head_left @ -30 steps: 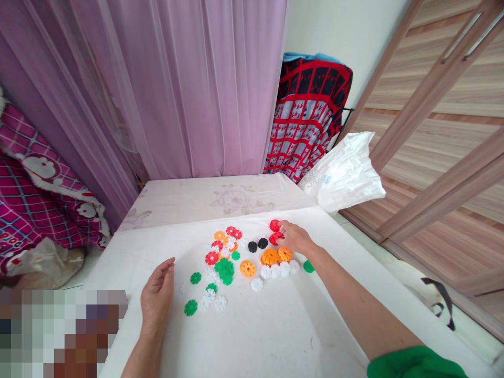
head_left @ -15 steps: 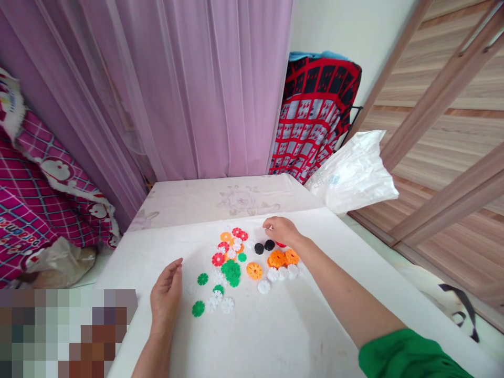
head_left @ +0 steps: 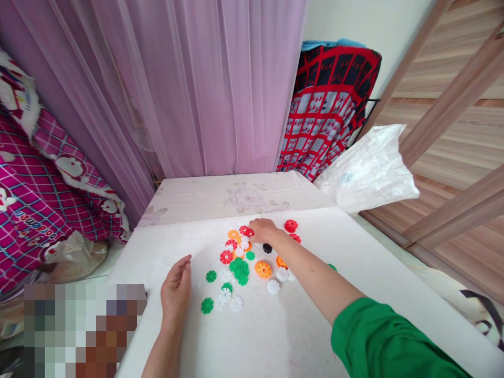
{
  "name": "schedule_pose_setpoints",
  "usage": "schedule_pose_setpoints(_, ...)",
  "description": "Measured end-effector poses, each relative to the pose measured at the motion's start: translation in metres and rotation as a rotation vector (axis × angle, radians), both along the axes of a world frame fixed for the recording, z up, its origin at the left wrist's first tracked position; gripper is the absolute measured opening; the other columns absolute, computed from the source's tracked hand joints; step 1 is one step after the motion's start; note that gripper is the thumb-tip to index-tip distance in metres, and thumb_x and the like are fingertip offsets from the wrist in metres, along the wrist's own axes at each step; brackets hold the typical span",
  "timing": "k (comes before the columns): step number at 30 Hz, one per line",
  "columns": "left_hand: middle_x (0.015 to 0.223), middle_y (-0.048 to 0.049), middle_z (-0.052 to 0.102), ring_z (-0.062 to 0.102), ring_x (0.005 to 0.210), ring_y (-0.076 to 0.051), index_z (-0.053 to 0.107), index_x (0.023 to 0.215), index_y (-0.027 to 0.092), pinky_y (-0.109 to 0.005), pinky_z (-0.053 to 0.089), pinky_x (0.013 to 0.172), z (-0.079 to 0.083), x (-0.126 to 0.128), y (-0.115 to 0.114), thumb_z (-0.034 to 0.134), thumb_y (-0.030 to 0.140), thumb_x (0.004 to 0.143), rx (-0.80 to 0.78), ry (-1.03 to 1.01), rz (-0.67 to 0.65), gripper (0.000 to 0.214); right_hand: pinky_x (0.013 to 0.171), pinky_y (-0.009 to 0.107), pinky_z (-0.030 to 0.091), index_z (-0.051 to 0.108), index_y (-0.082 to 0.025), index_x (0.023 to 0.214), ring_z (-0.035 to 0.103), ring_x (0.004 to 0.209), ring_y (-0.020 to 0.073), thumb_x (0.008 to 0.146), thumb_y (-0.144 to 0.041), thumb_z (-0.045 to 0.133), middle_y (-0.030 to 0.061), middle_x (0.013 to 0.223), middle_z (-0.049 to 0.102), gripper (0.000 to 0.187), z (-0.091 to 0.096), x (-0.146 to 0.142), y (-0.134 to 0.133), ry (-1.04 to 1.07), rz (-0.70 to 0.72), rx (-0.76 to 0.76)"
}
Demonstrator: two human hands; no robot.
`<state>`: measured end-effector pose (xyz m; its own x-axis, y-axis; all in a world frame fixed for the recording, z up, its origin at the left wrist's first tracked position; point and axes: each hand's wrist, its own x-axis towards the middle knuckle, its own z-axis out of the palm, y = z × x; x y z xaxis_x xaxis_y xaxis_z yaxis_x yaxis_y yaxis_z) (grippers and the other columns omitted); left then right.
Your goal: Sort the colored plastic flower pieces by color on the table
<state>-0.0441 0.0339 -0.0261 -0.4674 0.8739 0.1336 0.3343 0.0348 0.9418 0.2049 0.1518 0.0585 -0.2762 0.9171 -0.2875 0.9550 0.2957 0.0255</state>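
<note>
Toward the far side of the white table, my right hand [head_left: 263, 231] is closed, its bent fingertips at a red interlocking disc [head_left: 244, 230] on the edge of a mixed pile. Red, orange and white discs lie close together there. My left hand [head_left: 176, 281] rests at the left, loosely curled, with nothing visible in it. To its right are green discs [head_left: 239, 270] and a white disc [head_left: 237, 303]. A black disc [head_left: 267, 248] sits just below my right hand. An orange disc [head_left: 263, 269] lies nearer, and my right forearm partly covers more orange and white ones.
Red discs [head_left: 291, 226] lie beyond my right forearm, and a green disc [head_left: 333, 267] peeks out behind it. A white plastic bag [head_left: 370, 170] stands at the table's right edge. Purple curtains [head_left: 232, 94] hang behind, and a wooden wardrobe [head_left: 452, 136] is on the right.
My right hand has moved left, from above the black discs to the red disc in the pile. Red discs at the right have come into sight. The view has shifted slightly; my left hand stays put.
</note>
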Motion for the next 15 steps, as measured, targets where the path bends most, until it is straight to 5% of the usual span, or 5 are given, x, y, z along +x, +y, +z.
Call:
schedule_pose_setpoints(10,0.110,-0.0066,0.071,0.063,0.106,-0.024,0.068,0.103,0.021,-0.040,0.046,0.099,-0.002,0.000,0.003,0.054,0.049,0.076,-0.018,-0.030,0.001,0.042,0.083,0.028,0.047,0.065,-0.022,0.114,0.062,0.109,0.0227,0.078,-0.026,0.058,0.0086,0.119,0.067,0.037,0.007,0.037,-0.003,0.012,-0.027,0.063)
schedule_pose_setpoints(15,0.107,-0.0062,0.072,0.065,0.102,-0.024,0.068,0.102,0.021,-0.039,0.048,0.096,0.002,0.001,0.002,0.054,0.049,0.076,-0.014,-0.026,0.003,0.041,0.083,0.028,0.047,0.063,-0.025,0.117,0.061,0.109,0.0228,0.076,-0.035,0.063,0.0077,0.119,0.066,0.043,0.001,0.024,-0.008,0.022,0.050,0.045)
